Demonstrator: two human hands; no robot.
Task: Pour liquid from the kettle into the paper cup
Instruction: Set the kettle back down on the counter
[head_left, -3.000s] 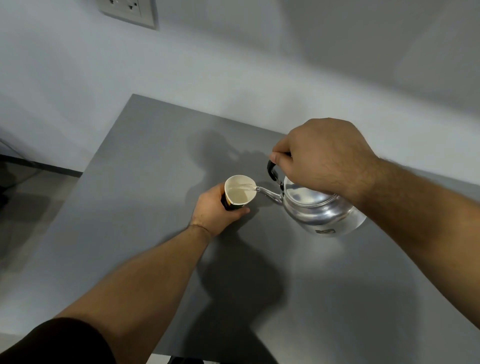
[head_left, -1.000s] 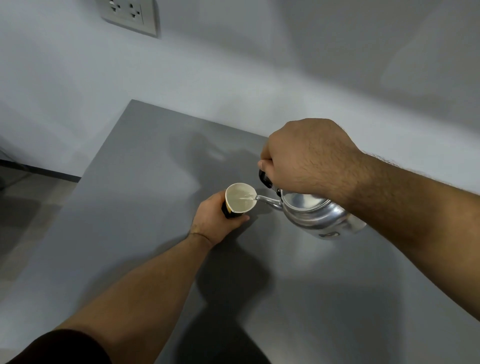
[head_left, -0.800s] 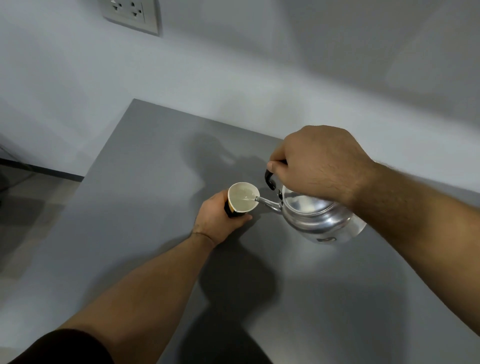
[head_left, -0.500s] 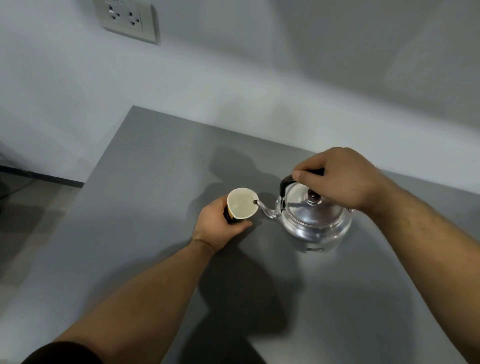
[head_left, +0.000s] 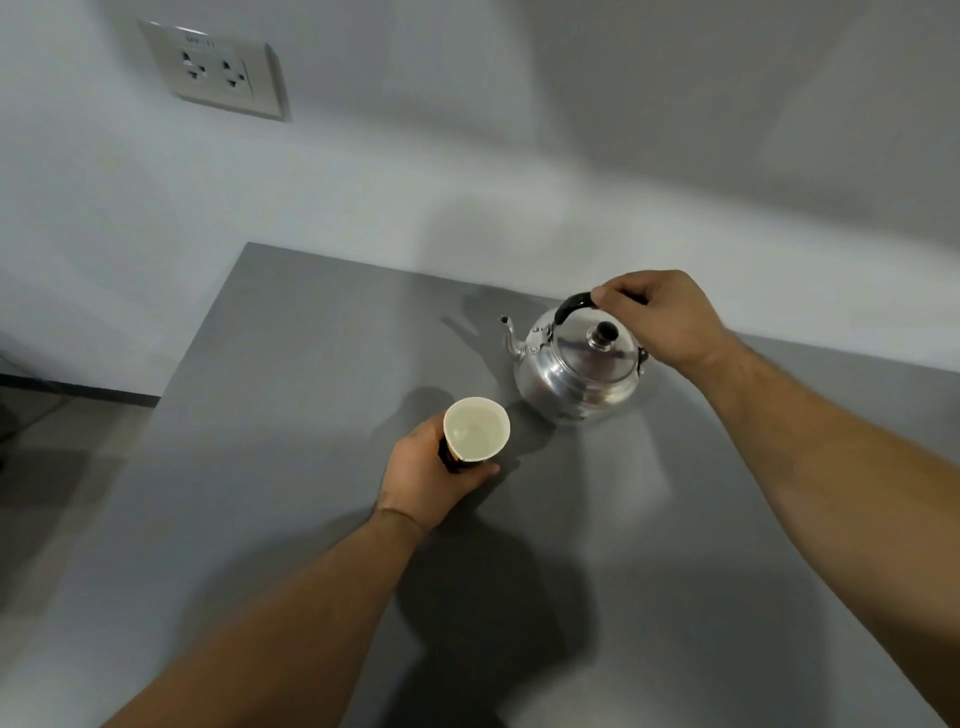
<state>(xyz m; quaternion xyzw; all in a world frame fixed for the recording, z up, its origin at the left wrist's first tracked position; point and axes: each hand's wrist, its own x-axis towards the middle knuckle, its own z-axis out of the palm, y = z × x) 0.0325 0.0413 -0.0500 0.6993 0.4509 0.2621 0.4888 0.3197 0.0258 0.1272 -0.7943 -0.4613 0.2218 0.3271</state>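
A shiny metal kettle (head_left: 576, 371) with a black handle and a black lid knob stands upright on the grey table (head_left: 291, 395), its spout pointing left and away from the cup. My right hand (head_left: 657, 319) grips the black handle from above. The paper cup (head_left: 476, 428), white inside with a dark outer wall, holds pale liquid and stands a little left of and nearer than the kettle. My left hand (head_left: 428, 470) wraps around the cup's side. Cup and kettle are apart.
A pale wall runs behind the table, with a double socket plate (head_left: 218, 73) at the upper left. The table's left edge drops to a darker floor (head_left: 47, 441). Shadows of my arms lie across the near part of the table.
The kettle went from tilted, with its spout over the cup, to upright on the table farther back and right. The cup stays in my left hand.
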